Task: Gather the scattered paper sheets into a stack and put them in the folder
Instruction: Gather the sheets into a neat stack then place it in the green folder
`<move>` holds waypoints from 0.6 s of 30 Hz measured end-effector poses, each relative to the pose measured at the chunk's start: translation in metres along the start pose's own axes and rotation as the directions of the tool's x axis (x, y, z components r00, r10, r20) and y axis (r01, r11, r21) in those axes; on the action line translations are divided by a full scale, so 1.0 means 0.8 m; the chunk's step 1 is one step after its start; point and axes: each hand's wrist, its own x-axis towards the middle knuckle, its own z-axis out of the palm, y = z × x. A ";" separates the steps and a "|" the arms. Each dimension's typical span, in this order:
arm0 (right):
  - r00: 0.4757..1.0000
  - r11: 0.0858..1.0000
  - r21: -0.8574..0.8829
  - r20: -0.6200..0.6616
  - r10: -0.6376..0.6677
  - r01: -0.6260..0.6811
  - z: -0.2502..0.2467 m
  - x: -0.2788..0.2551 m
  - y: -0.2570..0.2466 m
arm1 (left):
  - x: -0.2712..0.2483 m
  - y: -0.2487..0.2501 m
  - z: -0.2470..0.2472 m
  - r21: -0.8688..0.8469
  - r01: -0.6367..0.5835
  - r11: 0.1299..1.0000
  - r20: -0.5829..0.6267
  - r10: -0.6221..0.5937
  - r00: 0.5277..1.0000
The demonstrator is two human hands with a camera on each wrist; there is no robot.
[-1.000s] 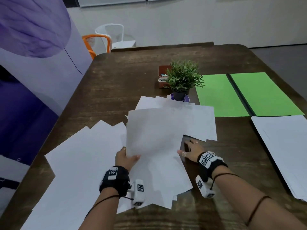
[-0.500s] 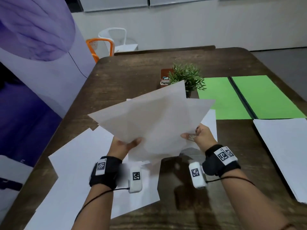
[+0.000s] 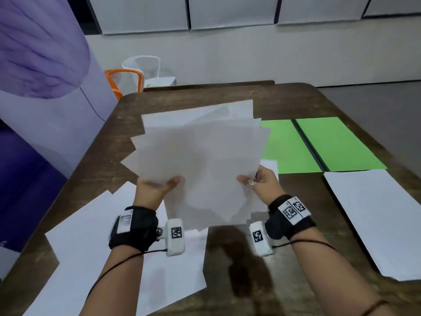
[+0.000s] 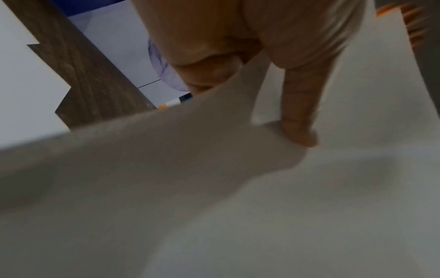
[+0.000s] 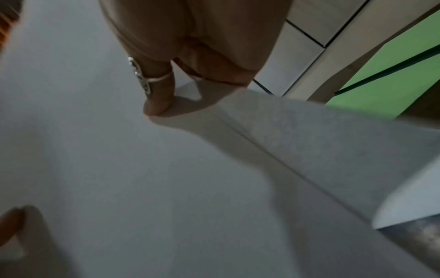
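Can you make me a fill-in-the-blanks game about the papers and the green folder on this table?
1. The bunch of papers is held up by ____ hands.
2. The folder lying open on the table is coloured ____.
3. The ring with the sparkly top is on the ____ hand.
4. The left hand holds the papers by their ____ edge.

Missing words: two; green; right; bottom

An office or meeting room — a large wooden tabletop with plastic chairs just beyond its far end, a purple printed banner beside it, plain white wall panels behind.
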 end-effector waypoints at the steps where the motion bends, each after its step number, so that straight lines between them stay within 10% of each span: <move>1: 1.000 1.000 -0.005 0.000 -0.001 0.001 0.001 -0.002 0.002 | -0.003 0.003 0.005 -0.024 -0.011 1.000 0.003 0.011 1.000; 12: 0.981 0.986 0.088 -0.147 -0.125 0.139 0.021 -0.028 -0.005 | -0.048 0.028 0.040 0.164 -0.378 0.911 -0.104 0.397 0.912; 18: 0.973 0.989 0.055 -0.197 -0.122 0.135 0.034 -0.020 -0.008 | -0.045 0.022 0.054 0.189 -0.366 0.911 -0.235 0.404 0.884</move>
